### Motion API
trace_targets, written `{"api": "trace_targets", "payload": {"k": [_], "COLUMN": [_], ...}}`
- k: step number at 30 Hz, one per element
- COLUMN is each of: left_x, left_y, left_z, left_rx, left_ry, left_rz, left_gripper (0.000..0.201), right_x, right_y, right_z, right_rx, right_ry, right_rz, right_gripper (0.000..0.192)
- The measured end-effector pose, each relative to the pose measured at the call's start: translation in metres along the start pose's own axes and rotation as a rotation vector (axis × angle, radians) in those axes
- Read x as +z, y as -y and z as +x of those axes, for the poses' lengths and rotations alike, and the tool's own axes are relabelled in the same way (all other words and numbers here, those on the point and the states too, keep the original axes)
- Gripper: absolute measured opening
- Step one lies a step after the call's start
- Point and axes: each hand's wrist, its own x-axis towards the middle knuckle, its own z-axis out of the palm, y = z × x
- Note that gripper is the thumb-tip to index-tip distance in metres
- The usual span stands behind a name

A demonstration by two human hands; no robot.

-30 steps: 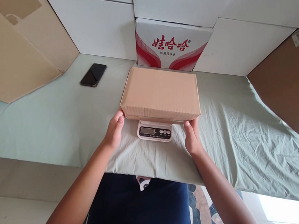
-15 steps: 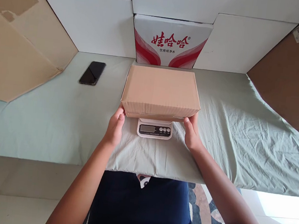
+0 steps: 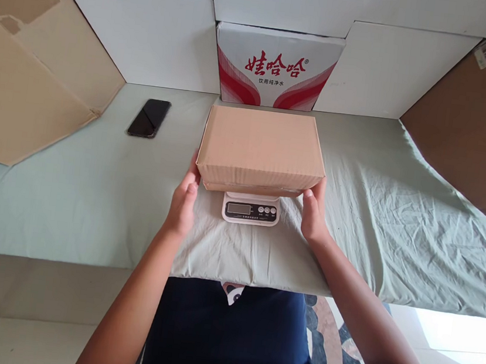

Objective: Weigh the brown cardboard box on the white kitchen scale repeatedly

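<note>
A closed brown cardboard box [image 3: 263, 143] rests on a small white digital scale [image 3: 249, 220], whose platform it hides. Only the scale's front, with a blank-looking display and several buttons, shows below the box. At the box's left front corner is my left hand [image 3: 184, 201], fingers stretched along the side and thumb off the front face. My right hand [image 3: 314, 211] stays against the right front corner, its thumb at the lower front edge and its fingers along the right side, partly hidden.
A dark phone [image 3: 149, 118] lies on the green cloth [image 3: 67, 202] to the left. Behind the box stands a white and red carton [image 3: 278, 71] with Chinese lettering. Large cardboard panels [image 3: 38, 80] [image 3: 480, 128] flank the table at both sides.
My left hand has loosened and slid a little left, its thumb coming away from the box. My right thumb has shifted slightly outward. The box stays on the scale.
</note>
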Motion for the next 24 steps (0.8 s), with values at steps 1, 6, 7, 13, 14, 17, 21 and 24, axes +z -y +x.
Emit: {"api": "trace_targets", "payload": {"k": [1,6,7,13,14,17,21,24], "left_x": [-0.004,-0.019,-0.02,-0.018,-0.017,-0.016,-0.015,-0.014], "left_y": [0.0,0.0,0.0,0.0,0.001,0.001,0.002,0.004], "left_z": [0.0,0.001,0.001,0.0,0.0,0.0,0.0,0.0], "left_rx": [0.017,0.009,-0.006,-0.025,-0.019,-0.005,-0.003,-0.004], "left_ry": [-0.022,-0.098,-0.101,-0.093,-0.09,-0.091,-0.083,-0.071], "left_rz": [-0.017,0.006,0.024,0.043,0.026,-0.01,-0.008,0.001], "left_gripper": [0.064,0.063,0.065,0.067,0.066,0.061,0.063,0.067], "right_x": [-0.002,-0.017,-0.019,-0.02,-0.019,-0.019,-0.019,-0.017], "right_y": [-0.003,-0.016,-0.017,-0.014,-0.015,-0.017,-0.02,-0.02], "right_z": [0.001,0.014,0.017,0.022,0.022,0.021,0.02,0.019], "right_rx": [0.001,0.082,0.103,0.167,0.17,0.166,0.145,0.143], "right_ry": [-0.045,-0.272,-0.302,-0.363,-0.361,-0.339,-0.283,-0.257], "right_rz": [0.02,0.144,0.165,0.246,0.247,0.216,0.135,0.124], "right_gripper": [0.061,0.062,0.063,0.061,0.061,0.059,0.059,0.06]}}
